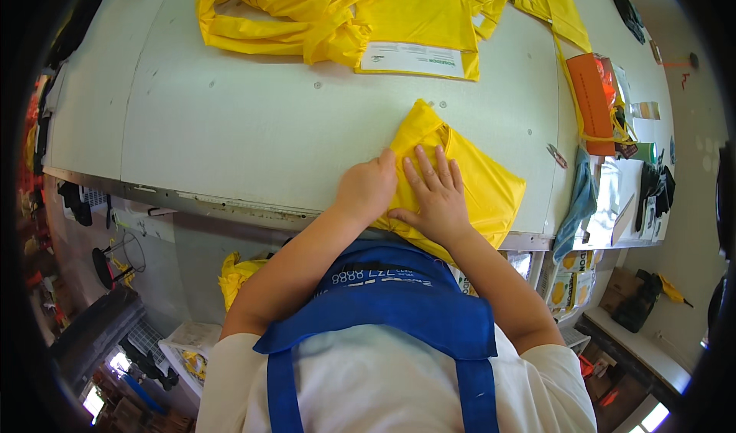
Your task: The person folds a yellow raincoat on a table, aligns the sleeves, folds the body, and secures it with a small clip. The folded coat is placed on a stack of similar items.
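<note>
A folded yellow garment [484,184] of smooth, coated-looking fabric lies at the near edge of the table, right in front of me. My left hand [371,186] is closed at its left side, fingers curled over the fabric edge. Flat on top of it rests my right hand [437,197], with its fingers spread and nothing held. A raised fold runs up to the garment's far corner. Farther back lies a heap of yellow garments [418,11], and a white printed label [412,59] shows on the nearest one.
The pale table [230,118] has a metal front edge [207,203]. On its right stand an orange box [590,103], small snips [556,155] and a blue cloth [576,203] hanging over the edge. Below left is a white crate [188,349] with yellow material inside.
</note>
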Demonstrator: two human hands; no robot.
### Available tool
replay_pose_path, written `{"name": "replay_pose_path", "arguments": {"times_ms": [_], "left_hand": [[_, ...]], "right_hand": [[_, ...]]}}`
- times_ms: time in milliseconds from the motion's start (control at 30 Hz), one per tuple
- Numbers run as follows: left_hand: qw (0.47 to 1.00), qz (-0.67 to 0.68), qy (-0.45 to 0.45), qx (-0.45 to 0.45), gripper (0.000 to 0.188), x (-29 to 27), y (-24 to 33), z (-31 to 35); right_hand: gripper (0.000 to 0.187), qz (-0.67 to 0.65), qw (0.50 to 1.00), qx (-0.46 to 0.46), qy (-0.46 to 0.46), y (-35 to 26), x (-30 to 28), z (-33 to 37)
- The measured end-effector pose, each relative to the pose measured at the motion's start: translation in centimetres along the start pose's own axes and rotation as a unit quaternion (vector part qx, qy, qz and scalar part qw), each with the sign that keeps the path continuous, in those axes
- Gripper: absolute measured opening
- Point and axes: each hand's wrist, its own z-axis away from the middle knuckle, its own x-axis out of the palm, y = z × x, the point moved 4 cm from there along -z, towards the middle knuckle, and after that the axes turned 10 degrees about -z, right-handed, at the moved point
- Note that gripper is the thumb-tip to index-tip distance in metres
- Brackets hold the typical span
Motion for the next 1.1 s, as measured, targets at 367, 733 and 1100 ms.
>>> {"name": "replay_pose_path", "arguments": {"times_ms": [367, 733, 1100], "left_hand": [[0.995, 0.085, -0.059, -0.01, 0.024, 1.2, 1.2, -0.6], [0.98, 0.133, -0.148, -0.02, 0.014, 2.7, 4.0, -1.4], [0.965, 0.063, -0.254, 0.007, 0.025, 3.5, 2.5, -3.5]], "right_hand": [[0.081, -0.223, 0.974, 0.019, 0.023, 4.0, 0.3, -0.1], [0.063, -0.023, 0.998, 0.058, 0.008, 3.8, 3.0, 0.3], [0.026, -0.105, 0.985, -0.126, 0.052, -1.0, 1.8, 4.2]]}}
